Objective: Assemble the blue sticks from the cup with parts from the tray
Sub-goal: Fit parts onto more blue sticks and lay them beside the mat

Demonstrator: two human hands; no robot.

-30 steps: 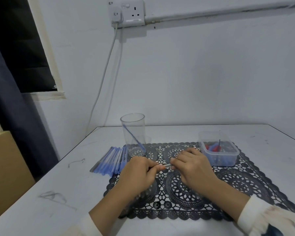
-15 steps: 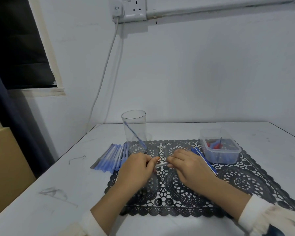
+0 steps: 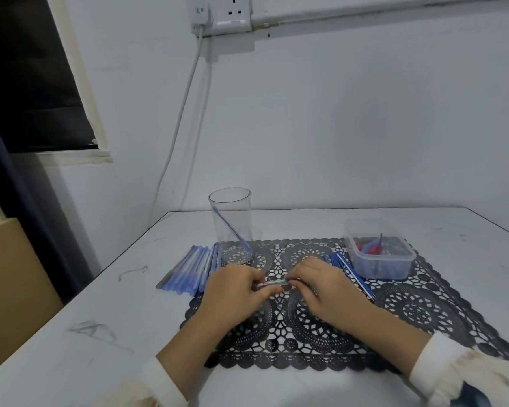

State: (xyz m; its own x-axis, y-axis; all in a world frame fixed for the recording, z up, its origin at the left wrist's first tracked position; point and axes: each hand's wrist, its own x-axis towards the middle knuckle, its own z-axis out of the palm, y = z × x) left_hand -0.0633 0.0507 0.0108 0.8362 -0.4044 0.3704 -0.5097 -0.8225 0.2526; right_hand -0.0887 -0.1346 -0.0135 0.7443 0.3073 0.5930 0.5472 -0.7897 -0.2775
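Left hand (image 3: 235, 289) and right hand (image 3: 325, 289) each pinch an end of the clear pen barrel (image 3: 272, 282); I'd align coaxially, push straight, no bending.

Clear glossy plastic cup (image 3: 230, 221); matt black lace mat (image 3: 423, 306).

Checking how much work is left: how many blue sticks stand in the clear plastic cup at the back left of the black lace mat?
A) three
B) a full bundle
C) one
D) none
C: a single thin blue stick leans alone inside the clear plastic cup.
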